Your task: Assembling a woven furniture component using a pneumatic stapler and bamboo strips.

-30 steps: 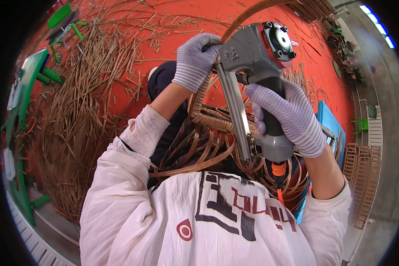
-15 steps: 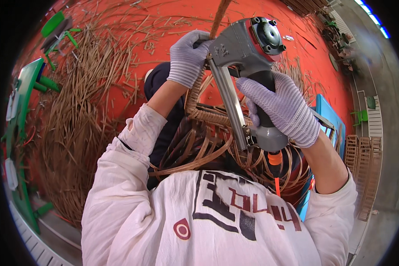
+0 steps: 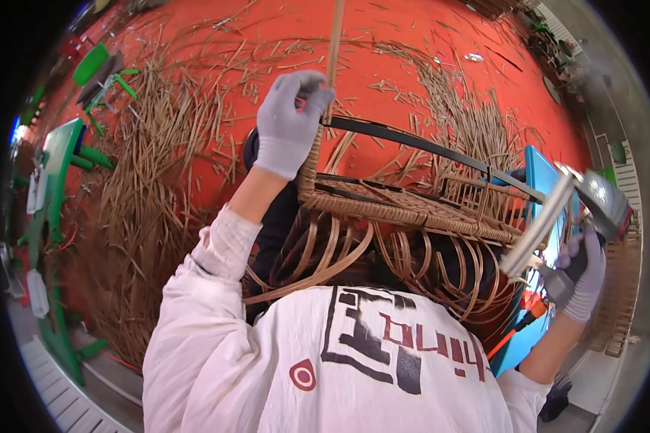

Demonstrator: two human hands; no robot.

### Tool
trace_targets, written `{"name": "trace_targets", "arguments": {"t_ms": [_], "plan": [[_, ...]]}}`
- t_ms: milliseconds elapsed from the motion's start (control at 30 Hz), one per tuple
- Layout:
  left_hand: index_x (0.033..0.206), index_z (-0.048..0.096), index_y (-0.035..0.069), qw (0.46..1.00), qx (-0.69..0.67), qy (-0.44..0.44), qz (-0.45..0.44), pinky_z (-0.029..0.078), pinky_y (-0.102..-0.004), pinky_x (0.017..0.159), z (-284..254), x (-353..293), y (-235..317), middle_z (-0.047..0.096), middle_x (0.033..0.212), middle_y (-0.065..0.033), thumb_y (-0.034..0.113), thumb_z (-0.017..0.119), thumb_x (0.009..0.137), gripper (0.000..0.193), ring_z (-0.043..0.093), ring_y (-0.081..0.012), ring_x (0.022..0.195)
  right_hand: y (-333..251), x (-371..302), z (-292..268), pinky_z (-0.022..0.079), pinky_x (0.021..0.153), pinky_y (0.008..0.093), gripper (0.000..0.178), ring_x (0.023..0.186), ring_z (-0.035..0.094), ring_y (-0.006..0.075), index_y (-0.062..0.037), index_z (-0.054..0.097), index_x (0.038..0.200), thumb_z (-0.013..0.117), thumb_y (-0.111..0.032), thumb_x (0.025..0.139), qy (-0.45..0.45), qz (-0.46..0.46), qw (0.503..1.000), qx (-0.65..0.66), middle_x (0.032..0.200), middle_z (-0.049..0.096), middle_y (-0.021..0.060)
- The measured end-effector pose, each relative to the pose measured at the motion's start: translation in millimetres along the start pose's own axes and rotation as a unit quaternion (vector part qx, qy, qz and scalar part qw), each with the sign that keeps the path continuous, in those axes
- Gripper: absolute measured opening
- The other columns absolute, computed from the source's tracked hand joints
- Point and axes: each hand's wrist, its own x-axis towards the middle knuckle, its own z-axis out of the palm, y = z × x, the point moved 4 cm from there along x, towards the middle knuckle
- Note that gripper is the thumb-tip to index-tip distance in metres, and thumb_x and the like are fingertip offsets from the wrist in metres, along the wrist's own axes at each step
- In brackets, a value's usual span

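Observation:
A half-woven brown rattan-like furniture frame point(image 3: 404, 206) lies across my lap, a bare dark metal bar point(image 3: 426, 148) spanning its far side. Gloved in pale grey, my left hand point(image 3: 287, 126) is curled at the frame's far left corner. Its fingertips pinch a brown weaving strip point(image 3: 334, 50) that rises from that corner. Off to the right, my right hand point(image 3: 586, 278) is wrapped round the dark handle of a grey staple gun point(image 3: 605, 206), with its silver magazine beside the frame's right end. An orange air hose point(image 3: 509, 339) runs from the gun. Several loose strips point(image 3: 332, 263) curl from the frame's near edge.
Heaps of cut strips point(image 3: 148, 195) cover the red floor on the left, and another pile point(image 3: 477, 115) lies beyond the frame. A blue surface point(image 3: 538, 173) stands at the right. A green table point(image 3: 58, 151) and a green stool point(image 3: 97, 65) stand at the left.
My right hand has carried the staple gun from the far left corner to the right, past the frame's end. My left hand stays near that corner, having shifted slightly nearer.

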Motion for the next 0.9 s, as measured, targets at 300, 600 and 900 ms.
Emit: {"name": "trace_targets", "arguments": {"t_ms": [300,600,900], "plan": [[0.116,0.071,0.005,0.957,0.106,-0.268,-0.024,0.055,-0.033,0.086,3.9,-16.7,15.5,0.072,0.108,-0.0111,0.009,0.082,0.078,0.04,0.069,-0.0217,0.099,120.7,30.4,-285.1,0.053,0.086,0.0411,0.046,0.094,0.07,0.0296,0.0013,0.067,0.114,0.067,-0.04,0.093,0.233,0.004,0.799,-0.554,0.101,0.073,0.0162],[0.121,0.067,0.009,0.95,0.223,-0.206,0.068,0.054,-0.0384,0.089,11.3,-16.8,22.0,0.07,0.105,-0.0126,0.011,0.084,0.074,0.05,0.068,-0.0313,0.095,230.4,-2.4,-340.3,0.052,0.092,0.049,0.045,0.111,0.065,0.0409,-0.013,0.066,0.122,0.062,-0.047,0.092,0.222,0.22,0.663,-0.68,0.117,0.07,0.0217],[0.104,0.073,0.009,0.931,0.254,-0.236,0.11,0.052,-0.0392,0.085,30.7,-14.4,27.3,0.071,0.095,-0.0114,0.007,0.081,0.072,0.033,0.067,-0.0306,0.092,201.4,-13.0,-348.8,0.05,0.092,0.0468,0.046,0.109,0.065,0.0412,-0.0126,0.066,0.124,0.066,-0.046,0.092,0.161,0.179,0.686,-0.686,0.12,0.069,0.0215]]}}
